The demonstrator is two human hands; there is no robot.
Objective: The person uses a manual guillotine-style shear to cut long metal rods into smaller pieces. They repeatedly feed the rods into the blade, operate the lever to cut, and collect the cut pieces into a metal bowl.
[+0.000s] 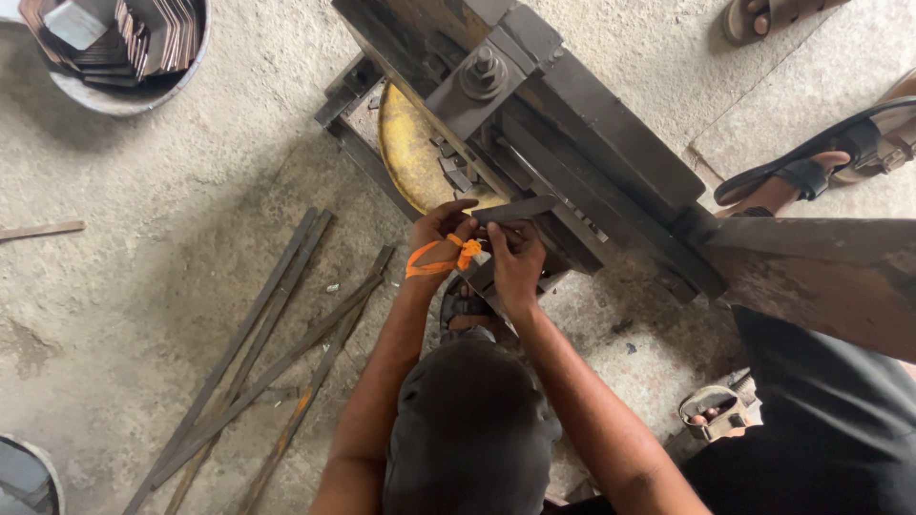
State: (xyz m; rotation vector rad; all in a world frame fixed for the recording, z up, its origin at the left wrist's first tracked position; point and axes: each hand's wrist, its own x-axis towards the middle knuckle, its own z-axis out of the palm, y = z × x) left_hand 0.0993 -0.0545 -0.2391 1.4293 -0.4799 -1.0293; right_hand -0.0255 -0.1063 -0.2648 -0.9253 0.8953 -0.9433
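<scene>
My left hand, with an orange thread tied round its wrist, pinches the near end of a short flat dark metal strip. My right hand sits just beside it, fingers curled onto the same strip from below. The strip lies against the front of a heavy dark steel shearing machine with a large bolt on top. Under the machine sits a yellow bowl holding several small cut metal pieces.
Several long metal strips lie on the concrete floor at left. A round tub of cut metal pieces stands top left. Other people's sandalled feet are at right, and a rusty lever crosses there. A dark-clothed knee is between my arms.
</scene>
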